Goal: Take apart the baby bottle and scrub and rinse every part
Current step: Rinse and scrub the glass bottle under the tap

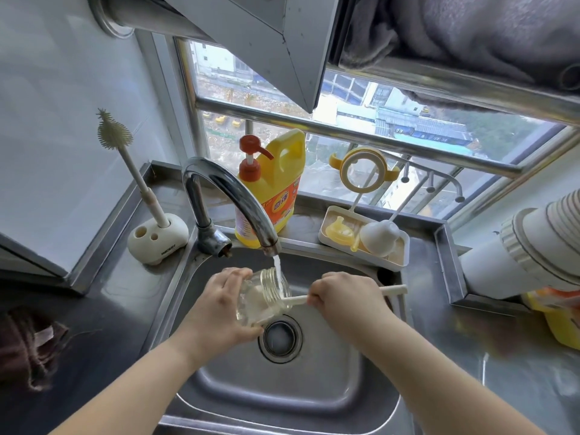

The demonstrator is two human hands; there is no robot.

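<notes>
One "MICKEY" brush stand (158, 238), left hand (219, 304) gripping bottle (262, 296), tap running

Head view, downward over sink (314, 387)

Daylight scene, fairly bright; main light from window (361, 120) at upper centre, sky and buildings outside slightly washed out. Soft, diffuse shadows only; darkest patches at lower left of frame and under hood (251, 42) at top. Glare streaks on curved faucet (226, 189) and on sink (282, 397) basin at lower centre. Strong wide-angle distortion: window bars and desk (110, 293) edges bow toward frame borders. Centre reasonably sharp; right edge and lower corners soft, smeared. Mild compression blur throughout
</notes>
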